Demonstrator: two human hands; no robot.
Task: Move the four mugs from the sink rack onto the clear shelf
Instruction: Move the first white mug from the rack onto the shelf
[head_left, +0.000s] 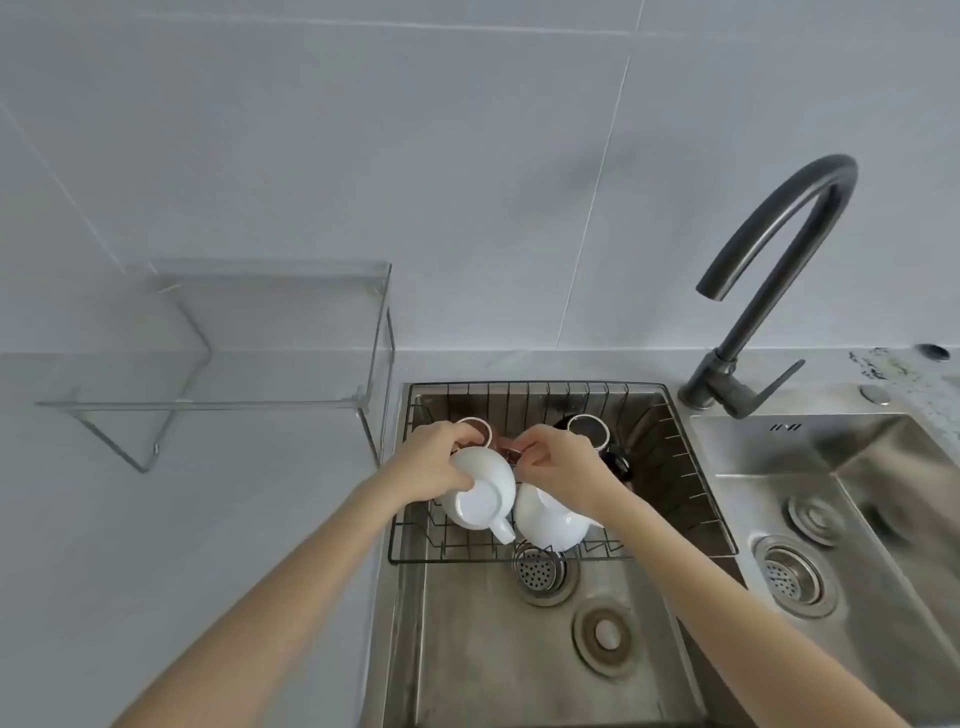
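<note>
A wire rack (691, 483) spans the left sink basin and holds the mugs. My left hand (428, 462) grips a white mug (480, 496) that lies tilted, base toward me, handle pointing down. Beside it to the right lies a second white mug (545, 522), partly under my right wrist. My right hand (558, 460) pinches something small between the mugs; what it holds is hidden. At the rack's back stand a reddish mug (475, 428) with a white rim and a dark mug (589, 431) with a white rim. The clear shelf (208, 402) stands bare on the counter at left.
A dark curved faucet (769, 291) rises behind the sinks at right. Below the rack, the left basin shows a strainer (537, 569) and a drain cover (605, 634). The right basin (852, 467) has two drains. Grey tiled wall behind.
</note>
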